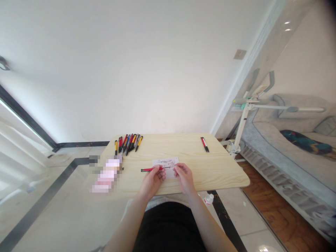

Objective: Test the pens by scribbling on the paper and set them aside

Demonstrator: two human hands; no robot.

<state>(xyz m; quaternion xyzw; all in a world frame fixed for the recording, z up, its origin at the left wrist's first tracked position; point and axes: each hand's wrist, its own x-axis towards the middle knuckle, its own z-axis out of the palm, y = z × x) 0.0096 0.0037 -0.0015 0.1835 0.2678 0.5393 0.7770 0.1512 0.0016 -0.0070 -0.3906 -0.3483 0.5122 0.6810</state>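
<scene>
My left hand (153,177) is closed around the barrel of a red pen (147,170), which lies almost level and points to the right. From its right end a thin dark rod (166,167), like a refill, reaches towards my right hand (184,175). The thumb and fingers of that hand are pinched close to the rod's tip; whatever is between them is too small to make out. Beneath both hands lies a white sheet of paper (170,175) with dark and reddish scribbles.
On the wooden table (215,171), a pile of several pens (128,144) in red, yellow and black lies at the back left. Two pens (204,144) lie side by side at the back right. A blurred pinkish patch (106,176) covers the left edge. A bottle (209,199) is below the front edge.
</scene>
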